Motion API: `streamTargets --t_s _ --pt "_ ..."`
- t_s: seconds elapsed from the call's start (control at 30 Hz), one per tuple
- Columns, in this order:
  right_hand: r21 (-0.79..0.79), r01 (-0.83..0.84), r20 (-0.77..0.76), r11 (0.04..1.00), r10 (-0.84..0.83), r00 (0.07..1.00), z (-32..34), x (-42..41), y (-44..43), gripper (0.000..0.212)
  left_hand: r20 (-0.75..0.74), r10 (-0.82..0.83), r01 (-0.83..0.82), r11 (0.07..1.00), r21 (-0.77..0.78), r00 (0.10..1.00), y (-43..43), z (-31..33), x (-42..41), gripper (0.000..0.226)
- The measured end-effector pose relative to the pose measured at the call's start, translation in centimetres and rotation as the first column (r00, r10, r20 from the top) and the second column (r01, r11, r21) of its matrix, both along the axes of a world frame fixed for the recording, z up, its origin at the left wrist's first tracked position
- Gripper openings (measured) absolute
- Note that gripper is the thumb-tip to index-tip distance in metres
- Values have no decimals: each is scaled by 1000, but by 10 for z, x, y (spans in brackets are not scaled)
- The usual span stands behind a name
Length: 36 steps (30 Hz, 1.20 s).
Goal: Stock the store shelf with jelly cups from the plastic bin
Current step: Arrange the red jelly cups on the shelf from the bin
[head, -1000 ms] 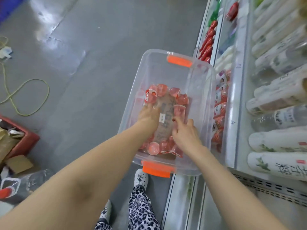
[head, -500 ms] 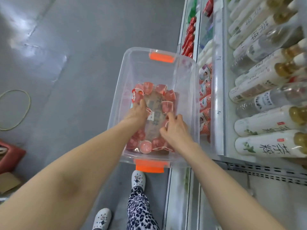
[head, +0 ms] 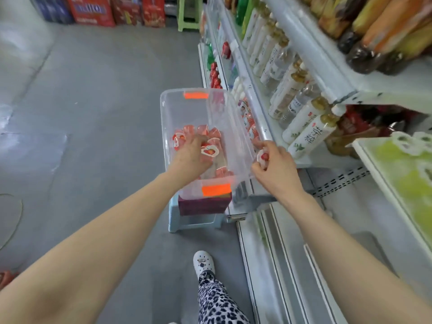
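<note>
- The plastic bin (head: 167, 127) sits on a pale stool (head: 194, 222) in the aisle, with the store shelf (head: 256, 108) hard by at its three o'clock.
- The left hand (head: 190, 159) is down inside the bin, fingers curled round a jelly cup (head: 209, 151). The loose cups (head: 202, 130) lie on the bin floor, mostly toward twelve o'clock.
- The right hand (head: 277, 170) is outside the bin's three o'clock wall, pinching a second cup (head: 263, 157) between thumb and fingertips.
- That pinch looks light to me, so the cup could slip and drop between bin and shelf edge.
- The stool seems narrower than the bin, so a hard lean on the rim might tip the lot.
- Bottles (head: 306, 134) lie at the right hand's one o'clock, and a raised wrist could knock one loose.
</note>
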State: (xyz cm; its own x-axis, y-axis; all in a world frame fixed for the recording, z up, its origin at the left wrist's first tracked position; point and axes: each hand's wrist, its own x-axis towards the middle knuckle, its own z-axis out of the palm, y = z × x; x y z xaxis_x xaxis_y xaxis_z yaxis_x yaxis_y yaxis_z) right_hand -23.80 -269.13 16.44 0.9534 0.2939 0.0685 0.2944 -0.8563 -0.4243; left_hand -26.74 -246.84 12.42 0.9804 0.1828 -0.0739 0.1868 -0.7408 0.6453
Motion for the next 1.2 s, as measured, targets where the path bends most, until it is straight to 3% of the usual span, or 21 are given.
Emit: streamTargets --t_s 0.1,0.27,0.43,0.5,0.83,1.2 --pt "5 84 67 996 -84 994 21 -50 -26 50 50 -104 102 994 48 993 -13 23 -31 57" --pt "-8 232 152 973 -229 962 58 -138 -72 47 179 -299 282 953 112 938 -53 68 -86 40" --pt "28 392 240 920 -387 891 98 -221 -122 49 249 -459 452 888 92 853 -114 107 -130 64" --pt "50 453 249 890 -450 858 115 -251 -142 51 258 -517 511 854 94 816 -141 123 -144 64" --pt "163 701 380 694 -700 605 164 -401 -261 32 358 -742 763 637 111 567 -289 173 -229 56" --pt "151 870 456 470 -813 361 207 -586 -414 26 499 -796 906 421 50 342 -465 208 -355 52"
